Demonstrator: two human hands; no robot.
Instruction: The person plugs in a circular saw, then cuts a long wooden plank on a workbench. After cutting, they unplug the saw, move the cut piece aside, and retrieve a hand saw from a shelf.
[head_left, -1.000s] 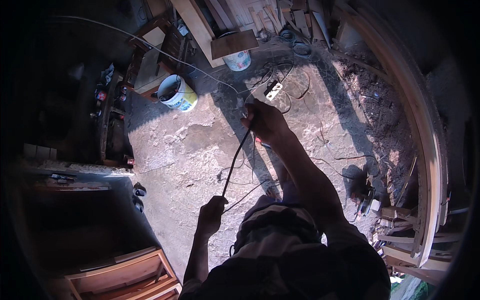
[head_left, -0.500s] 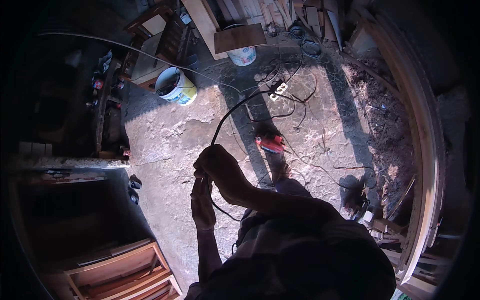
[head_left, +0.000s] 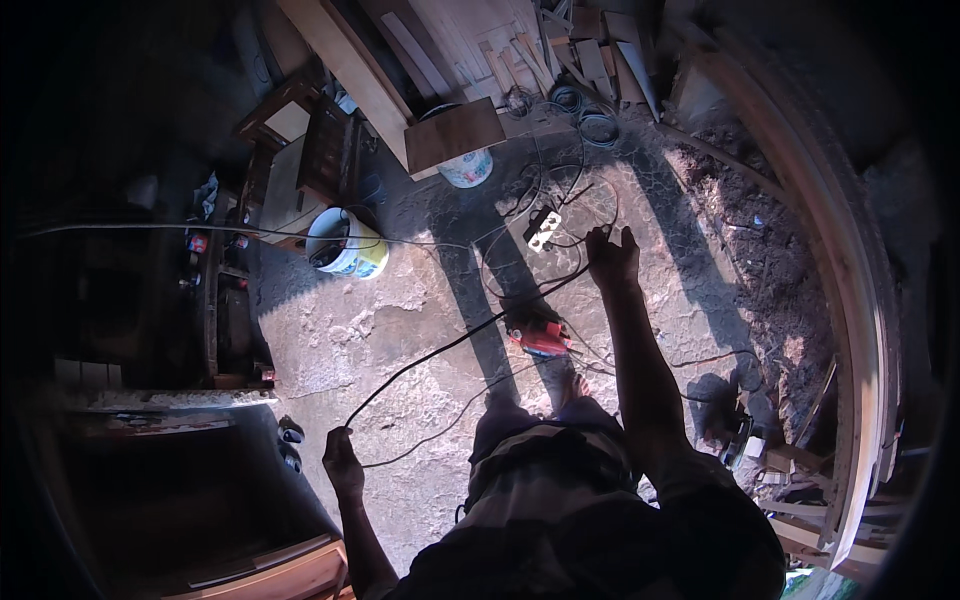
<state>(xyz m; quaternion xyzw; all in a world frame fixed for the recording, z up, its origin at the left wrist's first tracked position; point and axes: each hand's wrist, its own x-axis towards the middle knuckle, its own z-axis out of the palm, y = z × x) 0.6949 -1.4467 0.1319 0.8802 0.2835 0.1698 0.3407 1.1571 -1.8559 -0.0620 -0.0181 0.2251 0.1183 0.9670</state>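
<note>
A black cable (head_left: 440,350) runs stretched between my two hands above the floor. My left hand (head_left: 343,468), low on the left, is closed around one part of it. Farther forward and to the right, my right hand (head_left: 614,262) grips the cable too, its fingers dark in shadow. A thin length of cable loops from my left hand back toward my legs. Beyond and left of my right hand, a white power strip (head_left: 544,230) lies on the floor among loose cords. A red power tool (head_left: 541,338) rests on the floor just ahead of my feet.
Left of the middle stands a white bucket (head_left: 365,262) with dark things in it. Another bucket (head_left: 466,170) at the back has a brown board (head_left: 455,135) on top. Coiled cords (head_left: 599,129) and wood pieces lie behind; a long timber frame (head_left: 845,300) borders the right.
My hands have moved apart from their close position. The right went forward and to the right, the left down and to the left, drawing the black cable out between them.
</note>
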